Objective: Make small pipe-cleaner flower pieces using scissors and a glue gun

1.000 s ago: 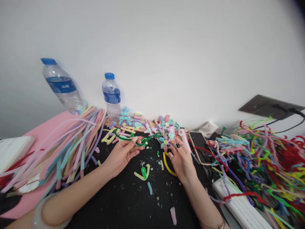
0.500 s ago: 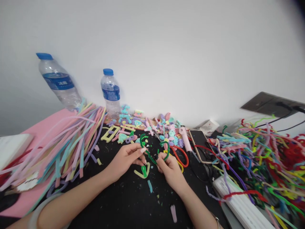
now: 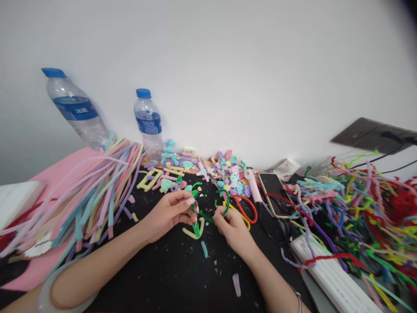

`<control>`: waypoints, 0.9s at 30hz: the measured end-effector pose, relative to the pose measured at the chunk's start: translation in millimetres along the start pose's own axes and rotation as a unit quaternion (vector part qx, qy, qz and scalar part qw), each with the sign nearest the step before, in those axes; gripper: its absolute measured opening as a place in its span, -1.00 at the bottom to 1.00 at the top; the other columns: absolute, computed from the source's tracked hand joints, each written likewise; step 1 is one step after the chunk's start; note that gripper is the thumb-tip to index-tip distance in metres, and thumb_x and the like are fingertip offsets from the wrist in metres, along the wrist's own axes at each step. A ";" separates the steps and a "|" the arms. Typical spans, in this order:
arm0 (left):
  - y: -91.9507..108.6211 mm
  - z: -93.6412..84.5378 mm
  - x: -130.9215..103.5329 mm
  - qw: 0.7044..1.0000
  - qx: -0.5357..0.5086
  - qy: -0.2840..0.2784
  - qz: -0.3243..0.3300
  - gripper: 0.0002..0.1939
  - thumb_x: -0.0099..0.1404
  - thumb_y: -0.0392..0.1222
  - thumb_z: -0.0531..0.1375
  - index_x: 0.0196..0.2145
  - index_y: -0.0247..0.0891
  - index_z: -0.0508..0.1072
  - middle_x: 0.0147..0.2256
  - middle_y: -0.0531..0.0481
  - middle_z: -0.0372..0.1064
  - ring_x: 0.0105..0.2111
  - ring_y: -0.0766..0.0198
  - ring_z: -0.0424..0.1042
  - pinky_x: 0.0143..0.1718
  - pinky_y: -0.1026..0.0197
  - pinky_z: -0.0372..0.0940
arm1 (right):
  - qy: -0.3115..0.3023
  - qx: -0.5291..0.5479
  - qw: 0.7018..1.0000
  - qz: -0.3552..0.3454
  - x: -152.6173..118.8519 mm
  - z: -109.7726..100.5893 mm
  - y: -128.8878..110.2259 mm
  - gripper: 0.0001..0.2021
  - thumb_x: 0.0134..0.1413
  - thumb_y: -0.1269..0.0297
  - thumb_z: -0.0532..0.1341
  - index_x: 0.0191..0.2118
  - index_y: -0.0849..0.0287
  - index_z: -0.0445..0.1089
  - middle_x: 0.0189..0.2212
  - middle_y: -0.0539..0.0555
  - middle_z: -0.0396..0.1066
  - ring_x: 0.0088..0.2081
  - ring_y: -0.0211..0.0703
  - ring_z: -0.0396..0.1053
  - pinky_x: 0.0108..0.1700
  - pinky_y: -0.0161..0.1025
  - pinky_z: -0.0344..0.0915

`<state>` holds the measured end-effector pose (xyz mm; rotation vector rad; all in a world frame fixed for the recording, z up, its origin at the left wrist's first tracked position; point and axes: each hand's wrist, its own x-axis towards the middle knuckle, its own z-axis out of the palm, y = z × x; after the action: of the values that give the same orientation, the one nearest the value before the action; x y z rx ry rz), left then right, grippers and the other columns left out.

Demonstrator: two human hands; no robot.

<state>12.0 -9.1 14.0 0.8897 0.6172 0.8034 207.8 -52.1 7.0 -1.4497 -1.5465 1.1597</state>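
Note:
A dark green fuzzy stem [image 3: 205, 216] runs between my two hands above the black tabletop, with its right part curled up in an arc. My left hand [image 3: 178, 209] pinches its left part between thumb and fingers. The right part is gripped in the closed fingers of my right hand [image 3: 230, 222]. Just below my left fingers lies a pale yellow-green bent piece [image 3: 192, 234] with a bright green bit at its middle. A short blue piece [image 3: 204, 249] rests under it, and a short lilac piece [image 3: 236, 284] is nearer the front edge.
Small pastel shapes [image 3: 234, 178] line the wall, beside red-and-yellow scissors handles [image 3: 246, 211] and a phone [image 3: 275, 195]. Long pastel stems [image 3: 107, 182] and two bottles [image 3: 148, 121] stand left. Tangled stems [image 3: 374, 217] and a white power strip [image 3: 332, 274] fill the right.
My left fingers have shifted slightly and turned at the green stem, whose left end sits differently. The right hand keeps its hold. The camera view has moved a little.

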 end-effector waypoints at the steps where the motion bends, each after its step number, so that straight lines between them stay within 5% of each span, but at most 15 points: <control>1: 0.1 0.1 -0.1 1.000 -0.005 -0.003 0.000 -0.83 0.21 -0.15 0.24 -0.44 -0.31 0.40 -0.48 0.04 0.36 -0.52 0.38 0.41 -0.45 0.34 0.37 | -0.005 0.026 1.000 -0.001 -0.1 0.2 1.1 -0.67 0.12 0.11 0.07 -0.58 0.14 0.09 -0.70 -0.14 0.00 -0.64 -0.36 -0.06 -0.59 -0.36 -0.10; 5: -2.7 2.2 -0.3 0.999 -0.023 -0.032 -0.014 -0.85 0.25 -0.16 0.20 -0.41 -0.29 0.37 -0.42 0.02 0.37 -0.49 0.34 0.45 -0.43 0.30 0.38 | -0.077 0.145 0.986 0.018 -2.2 2.7 0.9 -0.73 0.05 0.05 0.17 -0.35 0.19 0.29 -0.62 -0.08 0.27 -0.66 -0.40 -0.01 -0.60 -0.38 -0.07; 10: -4.8 4.6 -1.8 0.998 0.017 -0.051 -0.030 -0.82 0.26 -0.09 0.17 -0.35 -0.27 0.37 -0.39 0.00 0.37 -0.46 0.27 0.47 -0.44 0.25 0.36 | -0.098 0.158 0.982 0.024 -3.9 2.7 -5.6 -0.74 0.04 0.12 0.20 -0.49 0.21 0.31 -0.71 -0.11 0.22 -0.68 -0.40 0.01 -0.59 -0.37 -0.06; 12: 1.2 1.5 -2.1 0.995 0.093 -0.007 0.023 -0.81 0.27 -0.07 0.15 -0.29 -0.26 0.39 -0.37 0.01 0.37 -0.47 0.28 0.45 -0.46 0.28 0.31 | -0.035 0.141 0.989 0.005 -2.8 0.5 -5.5 -0.75 0.05 0.16 0.19 -0.53 0.20 0.28 -0.74 -0.12 0.17 -0.67 -0.39 0.03 -0.58 -0.36 -0.04; 16: 21.2 -11.1 -0.8 0.932 0.241 0.207 0.176 -0.83 0.30 -0.08 0.10 -0.27 -0.22 0.39 -0.40 0.06 0.34 -0.51 0.38 0.34 -0.46 0.33 0.22 | 0.099 0.109 0.989 -0.025 -0.2 -4.4 -1.2 -0.77 0.06 0.19 0.18 -0.52 0.21 0.30 -0.72 -0.11 0.16 -0.64 -0.36 0.06 -0.54 -0.34 0.01; 19: 31.2 -17.5 1.3 0.899 0.280 0.260 0.212 -0.84 0.29 -0.09 0.11 -0.29 -0.22 0.39 -0.42 0.09 0.32 -0.56 0.40 0.28 -0.50 0.34 0.19 | 0.127 0.103 0.986 -0.030 0.0 -5.1 0.5 -0.78 0.06 0.21 0.19 -0.52 0.21 0.31 -0.72 -0.11 0.17 -0.63 -0.35 0.07 -0.52 -0.33 0.04; 22: 28.2 -15.1 2.4 0.925 0.276 0.210 0.157 -0.79 0.25 -0.07 0.15 -0.24 -0.23 0.43 -0.53 0.09 0.30 -0.56 0.37 0.29 -0.50 0.33 0.22 | 0.115 0.110 0.987 -0.024 -1.1 -2.4 -1.2 -0.82 0.04 0.22 0.19 -0.46 0.23 0.37 -0.73 -0.11 0.17 -0.65 -0.36 0.07 -0.55 -0.34 0.03; 27: 3.1 -2.8 -0.1 0.990 0.141 0.018 -0.025 -0.73 0.19 -0.04 0.23 -0.26 -0.30 0.49 -0.46 -0.01 0.40 -0.45 0.29 0.39 -0.50 0.33 0.27 | 0.019 0.087 0.996 -0.018 -4.0 6.0 -5.4 -0.87 -0.01 0.28 0.20 -0.41 0.24 0.42 -0.73 -0.13 0.15 -0.66 -0.37 0.07 -0.58 -0.37 -0.01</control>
<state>8.7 -6.8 15.3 1.1135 0.7954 0.6987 200.8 -56.7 10.2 -1.3170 -1.4038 1.2079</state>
